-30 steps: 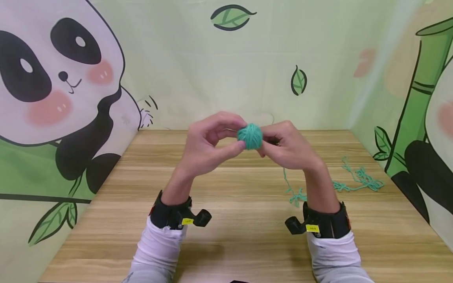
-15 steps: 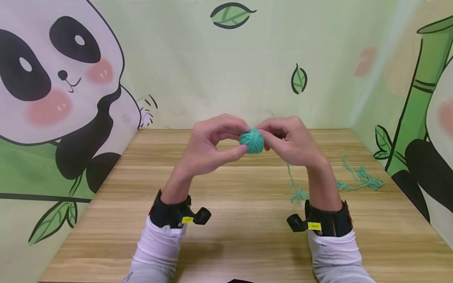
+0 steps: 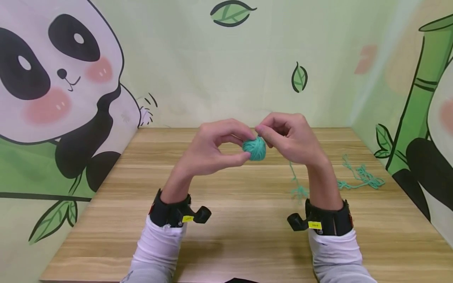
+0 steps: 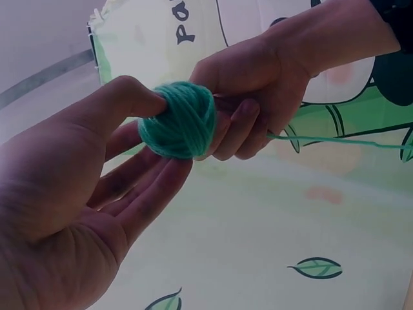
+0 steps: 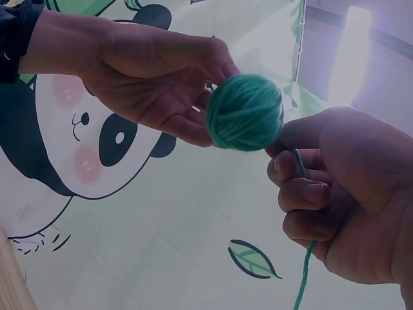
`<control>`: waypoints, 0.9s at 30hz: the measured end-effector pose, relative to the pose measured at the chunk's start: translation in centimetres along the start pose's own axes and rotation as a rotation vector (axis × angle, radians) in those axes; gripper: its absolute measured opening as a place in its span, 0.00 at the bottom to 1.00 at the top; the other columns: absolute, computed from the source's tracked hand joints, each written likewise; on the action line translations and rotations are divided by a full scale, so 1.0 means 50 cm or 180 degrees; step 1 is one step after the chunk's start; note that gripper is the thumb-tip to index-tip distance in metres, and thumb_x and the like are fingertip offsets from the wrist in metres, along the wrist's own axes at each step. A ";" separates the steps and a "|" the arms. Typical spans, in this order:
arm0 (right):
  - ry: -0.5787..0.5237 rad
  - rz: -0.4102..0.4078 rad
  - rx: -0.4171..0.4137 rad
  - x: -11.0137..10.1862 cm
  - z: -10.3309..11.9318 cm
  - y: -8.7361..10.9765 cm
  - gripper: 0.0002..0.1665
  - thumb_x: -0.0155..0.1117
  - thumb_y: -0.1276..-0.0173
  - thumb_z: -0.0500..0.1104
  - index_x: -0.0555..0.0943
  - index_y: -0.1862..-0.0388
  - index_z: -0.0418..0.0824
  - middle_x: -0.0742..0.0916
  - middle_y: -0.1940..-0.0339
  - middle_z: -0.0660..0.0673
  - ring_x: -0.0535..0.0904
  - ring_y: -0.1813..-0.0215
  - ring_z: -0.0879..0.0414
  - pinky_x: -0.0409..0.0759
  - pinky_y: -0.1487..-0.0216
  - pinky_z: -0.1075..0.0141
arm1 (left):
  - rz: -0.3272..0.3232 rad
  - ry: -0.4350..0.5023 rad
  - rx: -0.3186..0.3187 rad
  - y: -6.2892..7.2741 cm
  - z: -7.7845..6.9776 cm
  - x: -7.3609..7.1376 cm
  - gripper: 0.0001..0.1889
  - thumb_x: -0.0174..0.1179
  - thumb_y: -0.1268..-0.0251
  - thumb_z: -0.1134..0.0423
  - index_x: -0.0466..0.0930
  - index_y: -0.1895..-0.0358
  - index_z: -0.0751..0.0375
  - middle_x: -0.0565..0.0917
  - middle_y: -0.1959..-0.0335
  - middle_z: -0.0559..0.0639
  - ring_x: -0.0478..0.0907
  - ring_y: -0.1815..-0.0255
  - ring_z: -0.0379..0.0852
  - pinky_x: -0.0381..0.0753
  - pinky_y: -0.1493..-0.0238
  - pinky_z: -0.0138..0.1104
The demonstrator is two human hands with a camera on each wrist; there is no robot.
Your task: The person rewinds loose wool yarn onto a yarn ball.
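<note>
A small teal ball of yarn [image 3: 254, 149] is held above the table between the thumb and fingers of my left hand [image 3: 219, 147]. At the ball's upper right, my right hand [image 3: 291, 137] pinches the yarn strand between thumb and forefinger, its other fingers curled. In the right wrist view the strand [image 5: 306, 278] passes through those curled fingers and hangs down. The wound ball [image 4: 179, 121] shows layered wraps in the left wrist view, with the right fingers close behind it.
A loose heap of teal yarn [image 3: 368, 179] lies on the right of the wooden table [image 3: 226, 243], and a smaller tangle [image 3: 300, 192] sits beside the right wrist. Behind the table stands a printed panda backdrop [image 3: 262, 70].
The ball has moved slightly right and lower in the head view with my left hand. My right hand has risen from the ball's right side to its upper right.
</note>
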State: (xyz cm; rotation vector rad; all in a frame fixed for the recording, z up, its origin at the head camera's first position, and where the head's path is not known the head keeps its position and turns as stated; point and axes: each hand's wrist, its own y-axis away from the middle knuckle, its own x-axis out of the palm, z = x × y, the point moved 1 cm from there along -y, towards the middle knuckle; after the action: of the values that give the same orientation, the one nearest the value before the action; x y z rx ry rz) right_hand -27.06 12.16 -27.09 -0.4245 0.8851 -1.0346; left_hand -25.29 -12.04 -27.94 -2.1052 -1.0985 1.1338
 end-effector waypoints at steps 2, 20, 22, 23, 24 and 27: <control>0.0003 -0.0032 -0.0011 -0.001 0.000 0.000 0.11 0.65 0.19 0.28 0.89 0.64 0.35 0.80 0.78 0.46 0.68 0.80 0.59 0.66 0.80 0.67 | 0.0011 -0.0143 -0.0012 0.000 0.002 0.000 0.17 0.77 0.36 0.78 0.89 0.45 0.71 0.92 0.48 0.61 0.92 0.50 0.48 0.98 0.42 0.40; -0.0146 -0.0001 -0.0288 0.001 0.004 0.001 0.12 0.61 0.23 0.23 0.89 0.62 0.32 0.80 0.78 0.48 0.63 0.82 0.58 0.58 0.83 0.63 | -0.0518 -0.0732 -0.0048 -0.002 0.015 -0.001 0.14 0.77 0.35 0.76 0.90 0.47 0.71 0.93 0.51 0.59 0.93 0.54 0.48 0.98 0.46 0.35; -0.0147 0.0020 -0.0307 0.002 0.004 0.002 0.12 0.61 0.23 0.24 0.89 0.62 0.32 0.80 0.78 0.48 0.63 0.82 0.58 0.58 0.83 0.63 | -0.0582 -0.0735 -0.0013 -0.003 0.015 -0.001 0.14 0.77 0.35 0.76 0.90 0.47 0.71 0.93 0.51 0.60 0.93 0.53 0.49 0.98 0.46 0.35; -0.0151 0.0030 -0.0314 0.003 0.004 0.002 0.11 0.61 0.23 0.24 0.89 0.61 0.32 0.80 0.78 0.48 0.63 0.82 0.58 0.58 0.83 0.63 | -0.0610 -0.0745 0.0007 -0.003 0.015 -0.001 0.14 0.77 0.35 0.76 0.90 0.47 0.72 0.93 0.51 0.60 0.93 0.53 0.49 0.98 0.46 0.35; -0.0148 0.0040 -0.0322 0.003 0.004 0.002 0.11 0.61 0.22 0.24 0.89 0.61 0.32 0.80 0.77 0.48 0.64 0.82 0.59 0.59 0.83 0.63 | -0.0636 -0.0755 0.0026 -0.004 0.016 -0.001 0.14 0.77 0.35 0.76 0.90 0.47 0.72 0.93 0.51 0.60 0.93 0.52 0.50 0.98 0.46 0.35; -0.0161 0.0072 -0.0329 0.005 0.004 0.002 0.11 0.62 0.21 0.25 0.90 0.60 0.32 0.80 0.77 0.48 0.64 0.82 0.59 0.59 0.83 0.64 | -0.0706 -0.0802 0.0066 -0.005 0.016 -0.002 0.15 0.77 0.35 0.77 0.89 0.46 0.72 0.92 0.50 0.61 0.93 0.51 0.51 0.98 0.46 0.35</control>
State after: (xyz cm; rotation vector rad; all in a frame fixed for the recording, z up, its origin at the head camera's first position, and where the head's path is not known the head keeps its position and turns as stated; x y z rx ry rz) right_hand -26.79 11.95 -27.14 -0.5244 0.8985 -0.9563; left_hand -26.11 -11.95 -28.15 -1.8050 -1.3899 1.3176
